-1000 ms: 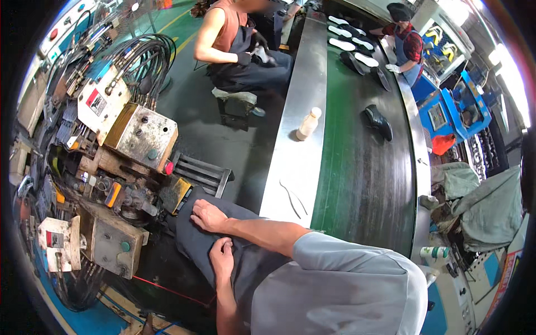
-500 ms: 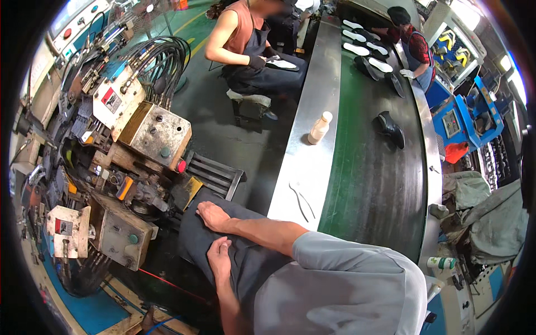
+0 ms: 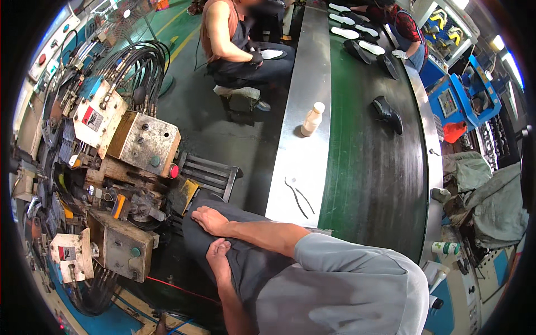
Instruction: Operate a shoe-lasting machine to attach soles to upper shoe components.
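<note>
My right hand (image 3: 209,221) lies palm down on the dark cloth (image 3: 241,211) over my knee, its fingers loosely bent over it. Lower down, my left hand (image 3: 219,254) rests in my lap with fingers curled in and the thumb on top. Nothing shows in either hand. A machine with a stained metal box (image 3: 144,144), a red button (image 3: 173,171) and several hoses (image 3: 148,70) stands in front of my knees. Beside my right arm, pincers with dark handles (image 3: 300,198) lie on the metal ledge (image 3: 310,61) of the conveyor, and a pale bottle (image 3: 312,120) stands farther along.
A black shoe (image 3: 387,114) lies on the green conveyor belt (image 3: 349,151); white insoles (image 3: 344,33) and dark shoe parts are farther up. A seated person (image 3: 223,36) holds a shoe piece. Another person (image 3: 406,33) stands across the belt. A slatted metal rack (image 3: 209,174) is past my knee.
The whole view has shifted a little, the belt and bottle now sitting farther left and higher. Both my hands keep their places on my lap. The seated person's hands have moved slightly.
</note>
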A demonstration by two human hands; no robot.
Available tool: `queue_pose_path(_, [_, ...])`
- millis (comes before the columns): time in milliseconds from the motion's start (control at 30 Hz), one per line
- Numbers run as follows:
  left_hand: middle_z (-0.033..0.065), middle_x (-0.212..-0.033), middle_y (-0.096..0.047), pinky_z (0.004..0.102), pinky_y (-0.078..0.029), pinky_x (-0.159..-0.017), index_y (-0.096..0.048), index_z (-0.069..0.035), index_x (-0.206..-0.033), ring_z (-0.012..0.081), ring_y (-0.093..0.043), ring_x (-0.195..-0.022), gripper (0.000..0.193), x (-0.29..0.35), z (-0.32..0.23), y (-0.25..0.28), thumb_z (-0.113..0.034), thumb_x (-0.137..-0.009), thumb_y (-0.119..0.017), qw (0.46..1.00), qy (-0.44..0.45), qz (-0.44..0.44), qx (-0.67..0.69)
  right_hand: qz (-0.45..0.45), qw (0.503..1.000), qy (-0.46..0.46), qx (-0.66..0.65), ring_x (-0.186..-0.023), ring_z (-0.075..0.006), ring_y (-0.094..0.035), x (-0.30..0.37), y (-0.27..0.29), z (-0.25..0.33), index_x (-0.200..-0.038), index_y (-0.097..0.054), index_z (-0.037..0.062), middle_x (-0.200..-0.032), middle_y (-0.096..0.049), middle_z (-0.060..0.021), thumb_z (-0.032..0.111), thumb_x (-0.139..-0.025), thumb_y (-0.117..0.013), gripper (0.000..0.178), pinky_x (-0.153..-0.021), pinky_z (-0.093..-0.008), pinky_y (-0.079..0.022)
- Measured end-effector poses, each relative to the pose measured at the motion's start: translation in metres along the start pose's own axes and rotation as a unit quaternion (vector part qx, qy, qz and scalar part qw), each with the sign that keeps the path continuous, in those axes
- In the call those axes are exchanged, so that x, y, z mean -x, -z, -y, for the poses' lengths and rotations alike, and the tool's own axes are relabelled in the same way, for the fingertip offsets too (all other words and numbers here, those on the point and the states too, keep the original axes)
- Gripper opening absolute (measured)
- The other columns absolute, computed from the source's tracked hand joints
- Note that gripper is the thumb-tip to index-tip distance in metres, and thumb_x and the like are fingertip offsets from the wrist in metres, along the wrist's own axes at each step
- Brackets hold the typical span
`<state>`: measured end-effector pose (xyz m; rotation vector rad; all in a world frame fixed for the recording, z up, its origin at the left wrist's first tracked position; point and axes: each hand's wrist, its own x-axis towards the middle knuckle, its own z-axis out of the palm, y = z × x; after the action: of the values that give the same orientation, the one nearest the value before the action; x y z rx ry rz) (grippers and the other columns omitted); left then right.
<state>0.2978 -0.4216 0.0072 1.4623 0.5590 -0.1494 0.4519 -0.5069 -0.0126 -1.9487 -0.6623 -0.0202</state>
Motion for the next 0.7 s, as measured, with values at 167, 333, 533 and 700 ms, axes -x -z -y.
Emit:
queue_pose_path(167, [0.0101, -0.101, -0.073, 0.0332, -0.06, -0.09, -0.07, 0.006, -0.118, 0.0183, -0.072, -0.093, 0.018, -0.009, 0.001, -0.001, 0.002, -0.107, -0.057, 1.0, 0.008, 0.021, 0.014, -0.02, 1.0, 0.005, -0.008, -0.098, -0.0439, -0.065, -0.001, 0.005, -0.004, -0.096, -0.064, 0.0004, -0.096, -0.068, -0.0218, 0.014, -0.1, -0.063, 0.014, -0.091, -0.0509, -0.052])
queue_pose_path(333, [0.0102, -0.101, -0.073, 0.0329, -0.06, -0.09, -0.07, 0.007, -0.118, 0.018, -0.071, -0.092, 0.018, -0.011, -0.001, -0.002, 0.002, -0.107, -0.057, 0.999, 0.022, 0.015, 0.037, -0.028, 1.0, -0.008, -0.002, -0.099, -0.0439, -0.065, -0.002, 0.003, -0.009, -0.096, -0.067, -0.0002, -0.098, -0.07, -0.0226, 0.016, -0.099, -0.066, 0.017, -0.093, -0.0509, -0.052])
queue_pose_path(533, [0.0097, -0.101, -0.073, 0.0332, -0.06, -0.091, -0.07, 0.007, -0.12, 0.0183, -0.071, -0.092, 0.019, -0.014, 0.0, 0.003, 0.003, -0.107, -0.057, 0.998, 0.023, 0.018, 0.056, -0.016, 0.999, -0.006, 0.033, -0.098, -0.043, -0.065, -0.003, -0.004, -0.01, -0.1, -0.068, -0.0009, -0.095, -0.068, -0.021, 0.015, -0.099, -0.068, 0.016, -0.091, -0.0509, -0.053])
queue_pose_path(700, [0.0103, -0.103, -0.07, 0.0356, -0.059, -0.094, -0.068, 0.007, -0.124, 0.0198, -0.07, -0.096, 0.019, -0.013, 0.005, 0.012, -0.002, -0.11, -0.059, 0.994, 0.024, 0.016, 0.109, -0.005, 0.999, -0.02, 0.049, -0.099, -0.0425, -0.065, -0.002, -0.008, -0.004, -0.101, -0.068, -0.0006, -0.096, -0.068, -0.0208, 0.016, -0.098, -0.069, 0.016, -0.089, -0.0516, -0.054])
